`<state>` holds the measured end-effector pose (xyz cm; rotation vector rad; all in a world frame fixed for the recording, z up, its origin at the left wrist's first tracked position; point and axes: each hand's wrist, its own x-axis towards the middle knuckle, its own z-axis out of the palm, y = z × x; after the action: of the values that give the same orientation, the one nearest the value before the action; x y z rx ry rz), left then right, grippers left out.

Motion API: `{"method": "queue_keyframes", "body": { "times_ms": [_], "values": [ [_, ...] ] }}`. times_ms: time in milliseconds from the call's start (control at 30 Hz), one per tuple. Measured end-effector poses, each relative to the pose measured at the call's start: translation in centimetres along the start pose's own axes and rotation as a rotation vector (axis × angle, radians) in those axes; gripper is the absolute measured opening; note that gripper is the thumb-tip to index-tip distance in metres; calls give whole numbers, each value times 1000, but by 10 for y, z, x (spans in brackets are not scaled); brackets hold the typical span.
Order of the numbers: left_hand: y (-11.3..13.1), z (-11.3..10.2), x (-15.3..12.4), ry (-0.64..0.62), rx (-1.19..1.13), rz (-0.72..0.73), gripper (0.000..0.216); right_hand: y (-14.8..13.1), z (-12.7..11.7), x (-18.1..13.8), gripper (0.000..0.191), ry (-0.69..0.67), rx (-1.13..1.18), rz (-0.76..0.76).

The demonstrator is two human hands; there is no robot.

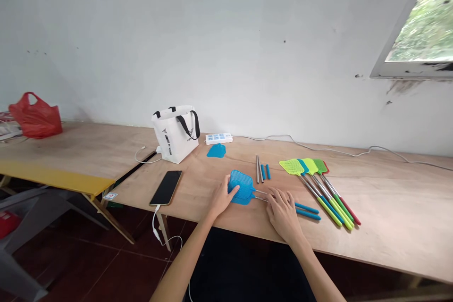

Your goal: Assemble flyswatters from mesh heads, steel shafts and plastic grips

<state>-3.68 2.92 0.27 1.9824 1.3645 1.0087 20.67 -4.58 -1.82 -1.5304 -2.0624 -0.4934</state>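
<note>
Nearest to the person, at the near edge of the wooden table (389, 226), are the 2 hands. The left hand (221, 198) is curled around the left side of the blue swatter head (241, 188), thumb on top, so it has hold of it. The head lies flat on the table, in the middle, just left of the right hand (283, 212). That hand lies palm down on the thin metal rods (261, 194) that come out of the head. Its fingers look mostly flat, and I cannot tell if they pinch a rod. 2 blue handles (307, 211) stick out to its right.

I think this goes best if the left hand holds the head flat and steady, and the right hand moves the thin rods gently and straight, because they look easy to bend.

To the left lies a black phone (166, 188) with a white cable. To the right is a row of colored swatters (318, 184). A bit farther are loose rods (259, 169). Farther still are a spare blue head (216, 151), a white bag (176, 133) and a power strip (219, 138). Far left sits a red bag (35, 115).
</note>
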Motion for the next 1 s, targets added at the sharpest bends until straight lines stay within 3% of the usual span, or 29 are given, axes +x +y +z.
{"method": "queue_keyframes", "body": {
  "times_ms": [400,800,1000],
  "values": [
    [-12,4,4,70,-28,-3,29,8,4,-4,33,6,-10,65],
    [-13,4,4,37,-23,8,32,63,-11,-10,45,-73,-36,224],
    [-14,5,4,37,10,-1,40,86,-23,-13,42,-264,223,176]
  ]
}}
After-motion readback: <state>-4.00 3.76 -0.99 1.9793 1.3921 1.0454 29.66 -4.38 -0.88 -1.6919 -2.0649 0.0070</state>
